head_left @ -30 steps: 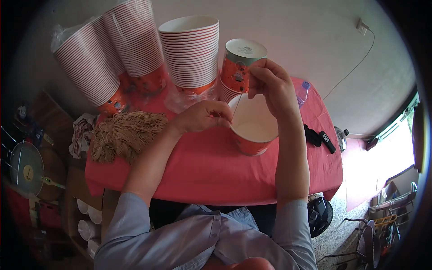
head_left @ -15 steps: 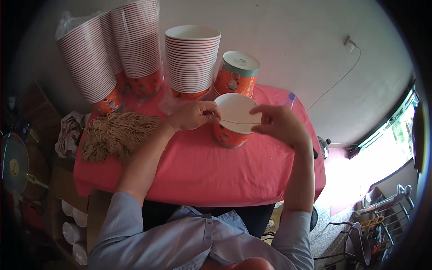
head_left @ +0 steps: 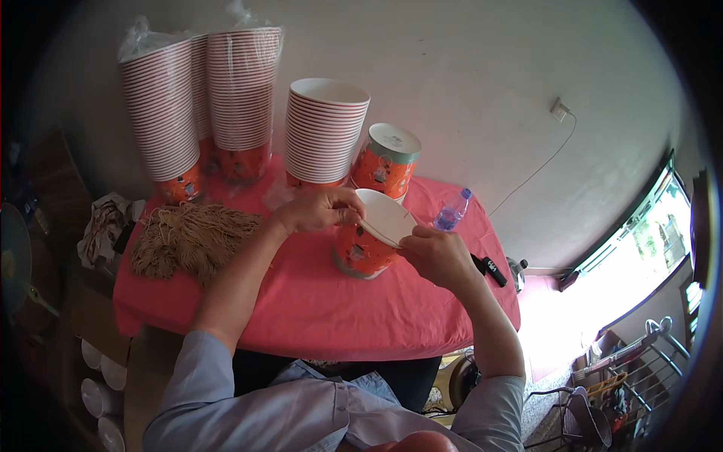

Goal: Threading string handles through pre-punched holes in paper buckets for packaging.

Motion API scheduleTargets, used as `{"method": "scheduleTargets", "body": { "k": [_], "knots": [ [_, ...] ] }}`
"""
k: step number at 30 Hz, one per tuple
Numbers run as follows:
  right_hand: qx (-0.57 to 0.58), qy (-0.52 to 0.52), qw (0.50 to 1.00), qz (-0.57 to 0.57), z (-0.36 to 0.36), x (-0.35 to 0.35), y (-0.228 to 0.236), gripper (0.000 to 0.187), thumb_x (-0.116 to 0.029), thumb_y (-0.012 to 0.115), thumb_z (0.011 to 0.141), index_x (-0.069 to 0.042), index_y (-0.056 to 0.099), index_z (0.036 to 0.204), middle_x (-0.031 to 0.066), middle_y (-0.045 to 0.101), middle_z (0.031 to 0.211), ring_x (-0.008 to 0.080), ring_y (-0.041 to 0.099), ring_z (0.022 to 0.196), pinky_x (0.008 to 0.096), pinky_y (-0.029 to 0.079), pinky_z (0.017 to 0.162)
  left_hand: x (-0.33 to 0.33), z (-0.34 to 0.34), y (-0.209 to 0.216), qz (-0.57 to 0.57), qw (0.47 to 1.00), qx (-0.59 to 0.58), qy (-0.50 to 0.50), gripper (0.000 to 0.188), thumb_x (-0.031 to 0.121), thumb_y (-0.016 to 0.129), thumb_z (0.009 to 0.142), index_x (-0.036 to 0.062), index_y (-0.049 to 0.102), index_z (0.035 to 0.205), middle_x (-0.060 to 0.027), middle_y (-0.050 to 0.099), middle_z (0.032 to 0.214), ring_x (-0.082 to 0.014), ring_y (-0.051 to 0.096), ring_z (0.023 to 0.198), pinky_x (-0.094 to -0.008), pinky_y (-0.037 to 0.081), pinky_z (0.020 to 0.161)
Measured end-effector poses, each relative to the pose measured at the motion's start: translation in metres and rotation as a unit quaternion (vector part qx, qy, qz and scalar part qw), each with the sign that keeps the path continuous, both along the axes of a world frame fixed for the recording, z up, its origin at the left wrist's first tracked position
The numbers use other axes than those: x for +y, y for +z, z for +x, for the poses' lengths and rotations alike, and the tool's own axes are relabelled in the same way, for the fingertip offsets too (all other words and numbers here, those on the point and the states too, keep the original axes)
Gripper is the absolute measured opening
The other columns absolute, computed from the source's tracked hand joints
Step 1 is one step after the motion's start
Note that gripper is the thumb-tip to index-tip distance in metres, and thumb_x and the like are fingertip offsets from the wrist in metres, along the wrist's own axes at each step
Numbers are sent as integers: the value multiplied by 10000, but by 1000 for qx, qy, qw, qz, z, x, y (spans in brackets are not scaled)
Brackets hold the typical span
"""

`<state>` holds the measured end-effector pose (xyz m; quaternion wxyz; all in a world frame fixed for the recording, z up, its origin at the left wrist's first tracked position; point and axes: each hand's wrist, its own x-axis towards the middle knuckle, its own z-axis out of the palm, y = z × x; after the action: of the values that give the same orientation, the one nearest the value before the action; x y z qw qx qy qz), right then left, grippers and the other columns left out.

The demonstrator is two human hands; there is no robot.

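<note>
An orange paper bucket point(head_left: 360, 252) with a white inside stands mouth up on the pink tablecloth, leaning slightly toward me. My left hand point(head_left: 324, 209) is closed at its left rim, pinching one end of a thin tan string point(head_left: 380, 235). Opposite it, my right hand point(head_left: 440, 255) pinches the string at the right side of the rim. Between the two hands the string runs taut along the near side of the rim. A thick bundle of similar tan strings point(head_left: 188, 241) lies to the left of my left forearm.
Tall nested stacks of buckets point(head_left: 158, 113) in plastic wrap and an unwrapped stack point(head_left: 327, 132) stand at the back. An upside-down bucket point(head_left: 385, 162) sits behind the working one. At right are a clear bottle point(head_left: 452, 211) and a black object point(head_left: 493, 271).
The string has gone from across the bucket's mouth to its near rim. My right hand has come down and closed at the rim. The bucket leans more; the whole view has shifted.
</note>
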<state>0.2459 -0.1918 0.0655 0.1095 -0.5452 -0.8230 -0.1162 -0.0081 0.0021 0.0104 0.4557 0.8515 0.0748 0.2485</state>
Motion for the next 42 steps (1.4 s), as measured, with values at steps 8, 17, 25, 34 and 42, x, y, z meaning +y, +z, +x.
{"method": "scheduleTargets", "body": {
  "k": [8,17,25,34,42],
  "knots": [
    [578,25,815,22,43,36,34,125,-109,656,1039,-5,723,1022,25,661,777,101,540,598,256,437,557,-3,-36,49,-33,925,-325,193,218,205,682,1069,39,712,1208,14,698,924,-54,616,780,-223,519,717],
    [865,66,488,-94,99,169,-41,154,-233,581,1098,-114,606,1002,-16,593,834,77,500,611,230,366,489,-27,-39,65,-5,913,-356,197,221,237,666,1087,22,716,1101,-10,729,980,-53,611,770,-226,503,692],
    [899,-13,387,-206,101,202,-79,160,-230,576,1063,-131,602,941,-39,545,766,66,436,574,207,323,457,-31,-41,70,36,923,-323,208,203,209,657,1090,12,709,1093,-16,716,937,-58,596,749,-220,495,686],
    [844,-66,501,-182,110,228,-73,260,-274,555,1062,-137,565,842,-42,479,691,75,412,536,237,286,439,-26,-25,57,68,936,-262,223,158,146,644,1091,-1,703,1093,-12,704,925,-40,603,761,-210,508,687],
    [777,-56,597,-193,130,243,-71,262,-242,511,1048,-145,571,812,-20,476,658,103,398,508,292,282,440,-24,-12,45,103,937,-210,259,154,120,656,1079,-23,712,1082,-10,719,886,-43,649,799,-210,520,717]
  ]
}}
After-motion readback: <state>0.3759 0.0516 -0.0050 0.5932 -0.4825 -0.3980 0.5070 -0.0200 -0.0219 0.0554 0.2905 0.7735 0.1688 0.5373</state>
